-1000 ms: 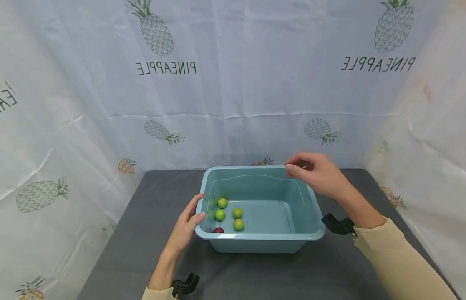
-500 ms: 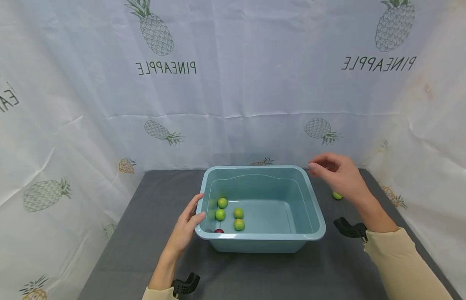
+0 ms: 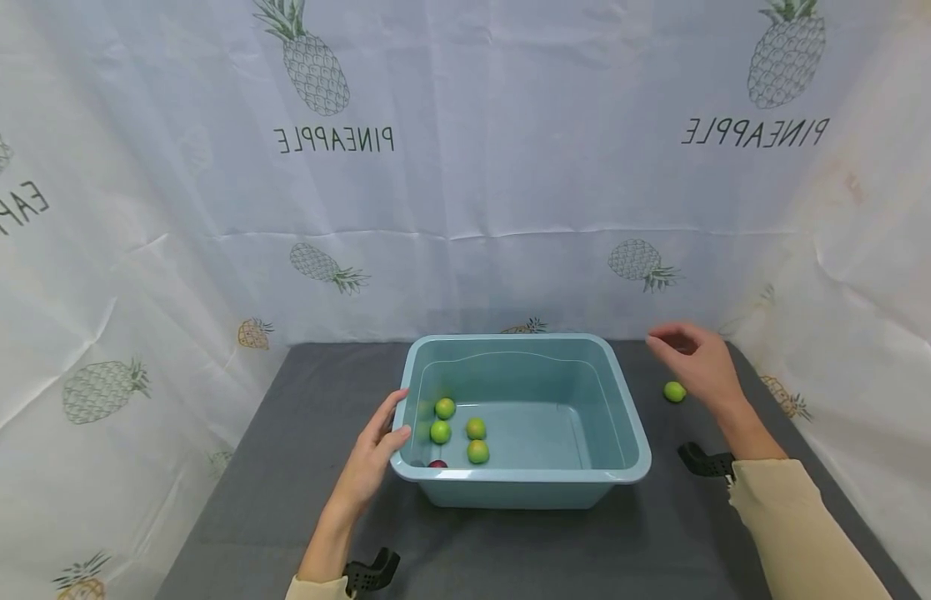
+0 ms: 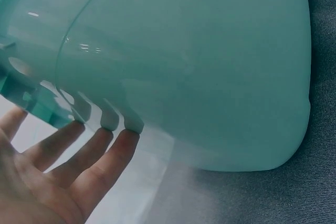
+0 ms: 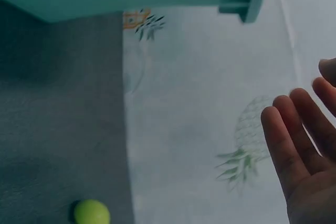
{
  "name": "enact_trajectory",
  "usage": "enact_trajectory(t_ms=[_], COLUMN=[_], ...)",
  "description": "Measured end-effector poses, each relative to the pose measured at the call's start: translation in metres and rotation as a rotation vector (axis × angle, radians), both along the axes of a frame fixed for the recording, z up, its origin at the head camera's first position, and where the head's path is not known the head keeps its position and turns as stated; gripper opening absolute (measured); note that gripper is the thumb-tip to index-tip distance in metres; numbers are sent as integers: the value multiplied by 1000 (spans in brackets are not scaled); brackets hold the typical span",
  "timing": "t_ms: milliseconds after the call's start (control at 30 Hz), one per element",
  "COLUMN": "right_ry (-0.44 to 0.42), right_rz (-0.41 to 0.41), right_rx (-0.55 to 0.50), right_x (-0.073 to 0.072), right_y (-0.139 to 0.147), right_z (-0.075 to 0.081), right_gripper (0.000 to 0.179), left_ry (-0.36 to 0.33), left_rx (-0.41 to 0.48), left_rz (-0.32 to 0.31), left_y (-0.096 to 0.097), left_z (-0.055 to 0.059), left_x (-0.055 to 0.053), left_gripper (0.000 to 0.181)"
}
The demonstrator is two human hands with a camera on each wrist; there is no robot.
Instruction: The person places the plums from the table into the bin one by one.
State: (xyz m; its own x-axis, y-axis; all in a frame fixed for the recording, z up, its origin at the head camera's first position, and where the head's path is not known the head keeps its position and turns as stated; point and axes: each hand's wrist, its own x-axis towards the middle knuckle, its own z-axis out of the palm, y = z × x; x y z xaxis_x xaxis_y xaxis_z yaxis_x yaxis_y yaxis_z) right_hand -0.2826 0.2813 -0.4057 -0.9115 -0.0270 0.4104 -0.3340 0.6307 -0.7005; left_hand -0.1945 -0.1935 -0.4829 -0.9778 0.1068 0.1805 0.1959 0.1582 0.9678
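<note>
A pale blue-green plastic basin point(image 3: 520, 475) stands on the dark cloth. My left hand point(image 3: 369, 450) holds its left side, thumb over the rim and fingers against the outer wall. In the left wrist view, several fingertips point(image 4: 131, 134) touch that wall. Inside, toward the left, lie several small green limes point(image 3: 478, 452) and a dark red round fruit point(image 3: 437, 463), partly hidden by the front rim. My right hand point(image 3: 698, 362), fingers loosely bent and holding nothing, hovers right of the basin. Close below it, a single lime point(image 3: 674, 392) rests on the cloth.
Dark grey cloth point(image 3: 285, 500) covers the table. White curtains printed with pineapples point(image 3: 465, 167) hang behind it and along both sides. Black wrist mounts point(image 3: 705, 459) sit at both wrists.
My right hand has moved right, from over the basin's back right corner to beyond its right side. The lime on the cloth has come into view. My left hand stays on the basin.
</note>
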Motion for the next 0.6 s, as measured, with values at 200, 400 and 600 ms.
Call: enact_trajectory(t_ms=[200, 400, 600], right_ry=[-23, -57, -97], right_rz=[-64, -115, -157], right_rx=[-6, -4, 6], right_x=[-7, -13, -17], right_y=[14, 27, 38], right_z=[-19, -39, -55], right_gripper=[34, 37, 42], left_ry=[-1, 2, 5], left_rx=[-1, -4, -3], left_rz=[3, 2, -3], left_y=[1, 1, 1], left_z=[1, 1, 2], left_x=[2, 3, 3], left_gripper=[52, 52, 52])
